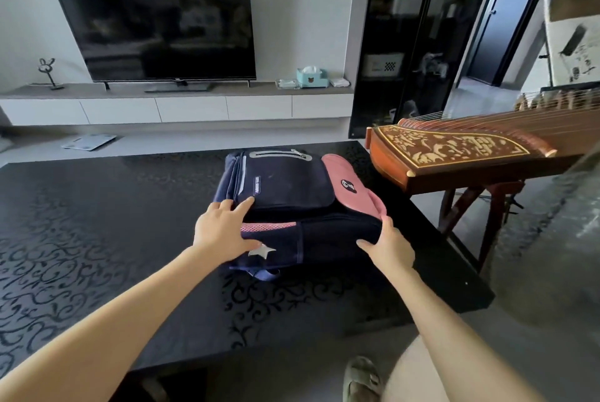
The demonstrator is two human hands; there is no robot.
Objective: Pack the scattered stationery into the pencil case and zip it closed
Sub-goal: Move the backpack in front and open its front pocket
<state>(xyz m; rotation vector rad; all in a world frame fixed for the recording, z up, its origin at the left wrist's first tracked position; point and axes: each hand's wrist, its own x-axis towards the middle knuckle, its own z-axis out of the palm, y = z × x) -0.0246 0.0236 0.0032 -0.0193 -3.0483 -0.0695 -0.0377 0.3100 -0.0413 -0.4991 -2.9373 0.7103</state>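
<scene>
A navy and pink backpack point(292, 184) lies flat on a glossy black table point(97, 223) whose top carries a swirling scroll pattern. The left hand point(224, 232) rests on the backpack's near left corner with its fingers spread, forefinger stretched onto the front pocket and thumb on the pink mesh side pocket. The right hand point(389, 247) grips the backpack's near right corner, thumb on the side and fingers curled over the pink edge; the two hands sit well apart. Where the pencil case lies cannot be told.

Right of the backpack, just beyond the table's edge, a carved wooden zither point(454, 151) stands on a wooden frame. Behind the backpack, a dark television point(156, 24) sits on a long low white console point(162, 106), with a teal tissue box point(310, 76) on its right end and a small rabbit figure point(48, 72) on its left. A black glass cabinet point(406, 37) rises behind the backpack to the right. A flat scale point(89, 141) lies on the pale floor behind it to the left.
</scene>
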